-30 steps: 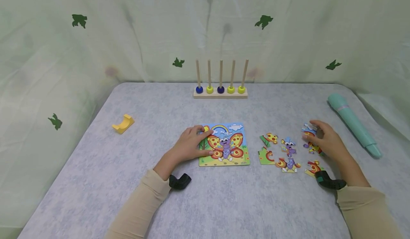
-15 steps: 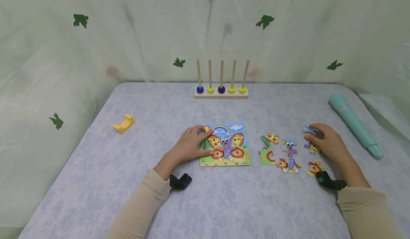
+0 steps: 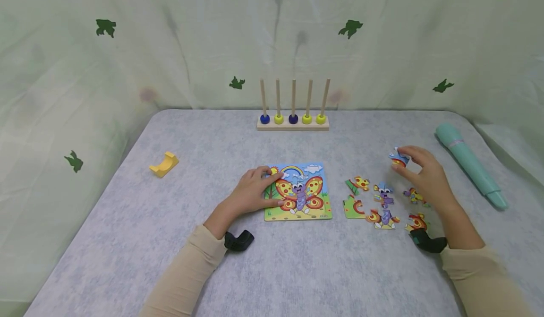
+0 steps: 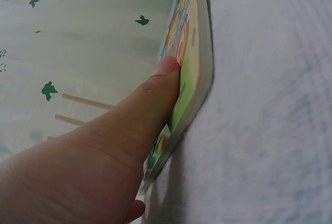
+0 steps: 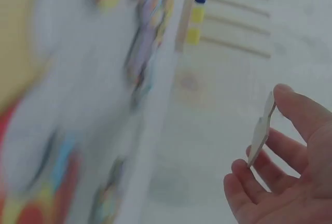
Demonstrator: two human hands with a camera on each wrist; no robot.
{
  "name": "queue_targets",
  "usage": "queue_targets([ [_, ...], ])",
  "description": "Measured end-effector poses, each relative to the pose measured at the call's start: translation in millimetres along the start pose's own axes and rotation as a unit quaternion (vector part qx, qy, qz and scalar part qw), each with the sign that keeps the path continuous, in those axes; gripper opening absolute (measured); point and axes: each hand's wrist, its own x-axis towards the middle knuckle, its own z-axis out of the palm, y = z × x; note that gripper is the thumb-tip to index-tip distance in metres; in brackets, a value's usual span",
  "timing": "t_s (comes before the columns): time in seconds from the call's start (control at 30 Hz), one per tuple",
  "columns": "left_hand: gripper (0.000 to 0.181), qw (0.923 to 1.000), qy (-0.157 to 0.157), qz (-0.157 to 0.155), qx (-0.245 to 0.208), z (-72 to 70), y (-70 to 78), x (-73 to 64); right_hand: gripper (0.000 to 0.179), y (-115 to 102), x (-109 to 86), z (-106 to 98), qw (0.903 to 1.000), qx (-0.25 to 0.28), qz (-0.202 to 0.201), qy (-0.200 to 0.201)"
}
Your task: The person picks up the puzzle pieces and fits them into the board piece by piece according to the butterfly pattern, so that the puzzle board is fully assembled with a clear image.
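Note:
My left hand rests on the left side of a butterfly picture puzzle board, which lies flat on the table. In the left wrist view the straight thumb lies across the board's printed face. My right hand pinches a blue, white and red jigsaw piece between thumb and fingertips, raised above the table. The right wrist view shows the piece's pale plain back and thin edge. Below and left of that hand lie several loose jigsaw pieces with butterfly parts printed on them.
Behind the board stands a wooden peg rack with blue and yellow beads on its upright pegs. A yellow arched block lies at the left. A teal microphone-shaped object lies along the right side. A pale curtain hangs behind the table.
My right hand has lifted the blue-and-white jigsaw piece off the table and moved it up and left, uncovering the pieces below. The left hand stays on the board.

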Motion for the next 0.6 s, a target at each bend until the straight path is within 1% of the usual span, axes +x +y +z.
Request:
queue_targets([
  [0.07,0.076,1.0000,0.000,0.000,0.001,-0.1,-0.1,0.2,0.048,-14,0.7,4,0.9997,0.007,-0.023,0.004],
  [0.17,0.077,1.0000,0.000,-0.001,0.000,-0.5,-0.2,0.1,0.046,-35,2.7,12,0.9974,0.030,-0.066,-0.001],
  [0.27,0.076,1.0000,-0.001,-0.002,-0.002,-0.8,-0.3,-0.3,0.046,-53,5.2,24,0.9934,0.038,-0.107,-0.015],
  [0.4,0.076,1.0000,-0.001,-0.001,-0.005,-0.9,-0.3,-0.7,0.046,-71,8.9,46,0.9870,0.042,-0.145,-0.054],
  [0.6,0.076,1.0000,0.002,0.000,-0.009,-1.0,0.1,-0.7,0.048,-87,13.5,79,0.9766,0.049,-0.167,-0.126],
])
